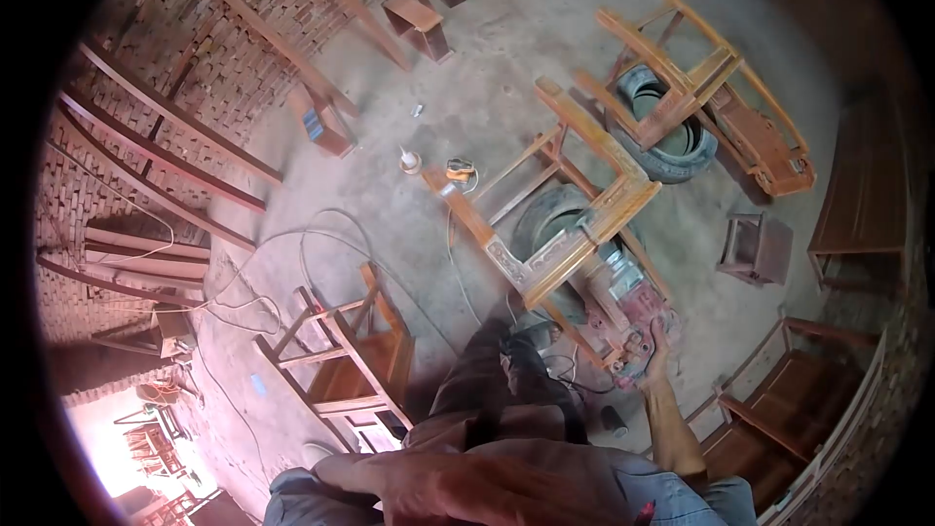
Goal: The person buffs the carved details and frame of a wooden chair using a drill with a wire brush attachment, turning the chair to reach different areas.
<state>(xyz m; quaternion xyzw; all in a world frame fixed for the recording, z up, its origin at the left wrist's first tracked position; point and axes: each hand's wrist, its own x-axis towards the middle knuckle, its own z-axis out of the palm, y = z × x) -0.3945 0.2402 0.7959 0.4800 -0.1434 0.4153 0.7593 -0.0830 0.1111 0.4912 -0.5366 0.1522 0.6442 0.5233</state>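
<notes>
A carved wooden chair (pixel 545 273) lies tipped over a tyre (pixel 550 214), its legs pointing away from me. Its near end, which looks like the backrest, shows blurred reddish and bluish patches. My right hand (pixel 659 356) is closed around the edge of that end, its fingers partly hidden. On my left side only a blue-grey sleeve (pixel 310 499) shows, low in the picture; the left hand cannot be made out. A yellow-and-black power tool (pixel 460 171) sits on the floor past the chair, beside a small round container (pixel 409 162).
Another carved chair (pixel 672 112) rests on a second tyre (pixel 682 164). A brown chair (pixel 355 380) stands at my left, with cables (pixel 375 258) snaking around it. A small stool (pixel 756 249) and a wooden bench (pixel 769 404) are on the right. Long beams (pixel 166 151) lean on the brick wall.
</notes>
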